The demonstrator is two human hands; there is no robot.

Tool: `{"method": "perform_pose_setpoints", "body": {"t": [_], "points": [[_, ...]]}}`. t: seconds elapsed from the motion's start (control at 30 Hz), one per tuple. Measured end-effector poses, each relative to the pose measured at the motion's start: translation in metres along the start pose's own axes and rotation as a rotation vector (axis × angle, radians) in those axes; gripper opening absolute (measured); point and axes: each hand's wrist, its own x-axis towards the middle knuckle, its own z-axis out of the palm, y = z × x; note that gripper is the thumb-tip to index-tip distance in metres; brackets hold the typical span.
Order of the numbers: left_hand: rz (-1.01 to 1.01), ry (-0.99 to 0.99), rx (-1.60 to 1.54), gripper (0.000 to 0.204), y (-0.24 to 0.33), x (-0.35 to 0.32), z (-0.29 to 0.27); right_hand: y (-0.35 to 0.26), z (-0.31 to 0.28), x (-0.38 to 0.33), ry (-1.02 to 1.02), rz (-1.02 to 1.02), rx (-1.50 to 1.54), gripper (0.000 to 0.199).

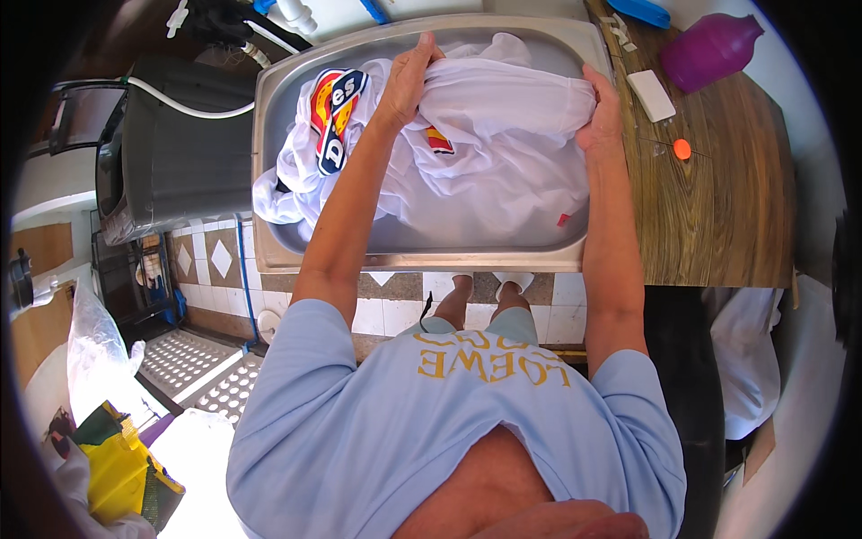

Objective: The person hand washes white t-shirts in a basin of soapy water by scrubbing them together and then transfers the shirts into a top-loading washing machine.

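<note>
A wet white shirt [494, 171] with a colourful printed patch lies bunched in a metal sink [422, 262] holding water. My left hand [409, 83] is closed on a stretch of its cloth near the middle of the sink. At the right rim, my right hand [603, 110] grips the other end of that stretch, its thumb on the edge. Between the two hands the cloth is held up, spread and drawn out sideways. The rest of the shirt lies in folds in the water, and its exact shape is hidden.
A wooden counter [718, 198] adjoins the sink on the right. On it stand a purple bottle [711, 54], a white bar [651, 96] and an orange cap [682, 149]. A dark appliance [193, 135] with a white hose [180, 111] is on the left.
</note>
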Motion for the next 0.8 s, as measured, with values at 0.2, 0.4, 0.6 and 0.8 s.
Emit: {"method": "perform_pose_setpoints", "body": {"t": [0.2,0.4,0.6,0.8], "points": [[0.324,-0.041,0.711,0.042,-0.023,0.003,0.005,0.033,-0.019,0.027,-0.051,-0.328,-1.188,0.026],[0.124,-0.065,1.382,0.043,-0.035,0.003,0.035,0.056,-0.02,0.041,0.021,-0.361,-1.905,0.032],[0.206,-0.083,1.389,0.037,-0.059,0.008,0.015,0.045,-0.01,0.039,-0.174,-0.429,-1.412,0.022],[0.643,-0.195,1.098,0.046,0.002,0.004,0.029,-0.035,0.046,0.0,-0.747,-0.195,-0.939,0.023]]}}
